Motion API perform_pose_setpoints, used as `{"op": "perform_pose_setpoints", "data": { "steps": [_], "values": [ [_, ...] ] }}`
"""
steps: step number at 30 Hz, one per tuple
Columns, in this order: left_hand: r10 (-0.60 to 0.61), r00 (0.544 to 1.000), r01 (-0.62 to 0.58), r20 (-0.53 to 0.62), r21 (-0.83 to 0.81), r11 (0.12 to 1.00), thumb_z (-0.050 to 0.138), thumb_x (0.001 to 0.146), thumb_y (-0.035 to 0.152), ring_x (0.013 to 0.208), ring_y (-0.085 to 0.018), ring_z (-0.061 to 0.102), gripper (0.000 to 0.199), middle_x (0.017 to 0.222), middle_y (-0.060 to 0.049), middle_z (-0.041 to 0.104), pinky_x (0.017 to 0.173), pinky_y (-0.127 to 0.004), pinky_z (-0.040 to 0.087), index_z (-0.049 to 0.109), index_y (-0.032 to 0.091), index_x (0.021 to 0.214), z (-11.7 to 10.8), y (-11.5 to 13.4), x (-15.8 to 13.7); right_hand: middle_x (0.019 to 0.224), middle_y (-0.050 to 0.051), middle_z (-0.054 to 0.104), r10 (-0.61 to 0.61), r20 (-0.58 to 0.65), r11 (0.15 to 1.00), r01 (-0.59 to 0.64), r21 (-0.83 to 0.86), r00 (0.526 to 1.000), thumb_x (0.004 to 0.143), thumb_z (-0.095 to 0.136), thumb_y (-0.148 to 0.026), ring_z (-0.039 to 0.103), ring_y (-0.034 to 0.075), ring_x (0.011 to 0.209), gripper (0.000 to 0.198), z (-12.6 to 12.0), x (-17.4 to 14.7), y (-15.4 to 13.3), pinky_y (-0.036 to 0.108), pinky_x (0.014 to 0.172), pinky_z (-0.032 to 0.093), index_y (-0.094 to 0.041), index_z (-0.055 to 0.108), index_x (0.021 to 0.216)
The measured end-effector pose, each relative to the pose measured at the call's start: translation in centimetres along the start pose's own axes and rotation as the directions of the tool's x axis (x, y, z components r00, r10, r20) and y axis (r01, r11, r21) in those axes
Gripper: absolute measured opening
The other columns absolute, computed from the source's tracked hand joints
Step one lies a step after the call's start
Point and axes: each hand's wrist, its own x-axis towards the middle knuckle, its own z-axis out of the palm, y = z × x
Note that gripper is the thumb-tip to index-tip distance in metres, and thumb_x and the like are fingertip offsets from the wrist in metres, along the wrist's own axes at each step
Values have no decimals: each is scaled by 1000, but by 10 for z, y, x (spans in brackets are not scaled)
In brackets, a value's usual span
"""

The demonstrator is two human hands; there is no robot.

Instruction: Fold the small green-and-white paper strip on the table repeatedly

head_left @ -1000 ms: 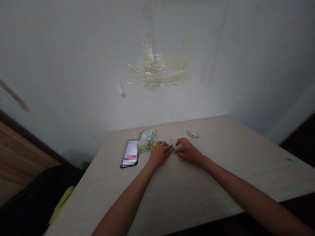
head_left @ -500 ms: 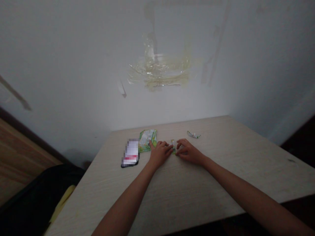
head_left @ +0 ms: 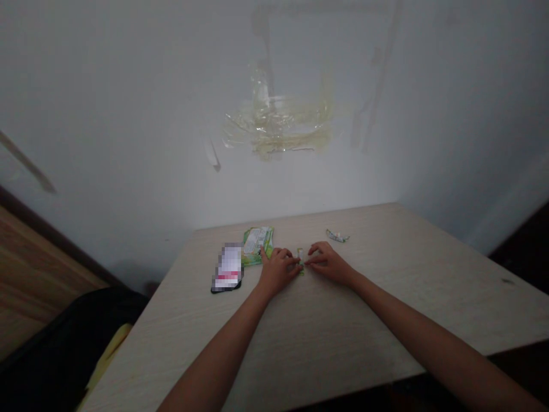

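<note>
A narrow folded strip of green-and-white wrapper [head_left: 300,252] stands between my two hands, close to the tabletop. My left hand [head_left: 279,270] grips its left side with the fingertips, the thumb lying toward the flat packets. From the other side, my right hand [head_left: 331,265] has its thumb and index finger pinched together at the strip's right edge, the other fingers curled. Fingers cover part of the strip. Just beyond my left hand lie flat green packets [head_left: 256,240] with white printed panels. A small twisted wrapper [head_left: 338,236] rests farther back on the right.
A phone [head_left: 228,269] with a blurred screen lies left of the packets on the pale wooden table [head_left: 343,337]. Behind the table rises a wall [head_left: 163,143] with yellowed tape [head_left: 291,126]. Dark and yellow cloth [head_left: 109,349] is at lower left.
The strip has shifted slightly toward me and stands straighter. My right fingertips have moved left and closed in against it. My left hand has stayed nearly in place.
</note>
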Motion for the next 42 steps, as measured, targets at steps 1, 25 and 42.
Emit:
{"op": "perform_pose_setpoints", "data": {
  "steps": [1, 25, 42],
  "values": [
    [2, 1000, -2, 5, 3, 1000, 63, 87, 47, 116, -27, 54, 24, 109, -2, 68, 109, -77, 1, 72, 37, 107, 0, 0, 0, 108, 8, 60, -2, 6, 1000, 2, -6, 1000, 86, 69, -24, 52, 23, 111, 14, 1, 0, -1, 44, 102, 42, -28, 78, 95],
    [-34, 996, 36, 82, -19, 999, 64, 86, 49, 116, -27, 51, 31, 105, -2, 65, 111, -73, 5, 71, 37, 113, -2, -1, 1, 98, 9, 56, 134, -33, 929, -137, -343, 990, 91, 63, -33, 52, 22, 95, 19, 10, 12, 2, 36, 84, 46, -29, 78, 101],
    [-44, 997, 45, 63, -19, 999, 64, 85, 48, 118, -28, 50, 29, 111, -4, 64, 111, -72, 8, 72, 37, 111, -2, 2, 0, 96, 9, 55, 185, -123, 883, -220, -415, 975, 92, 61, -35, 51, 21, 92, 22, 20, 24, 13, 33, 84, 45, -31, 76, 107]
  ]
}}
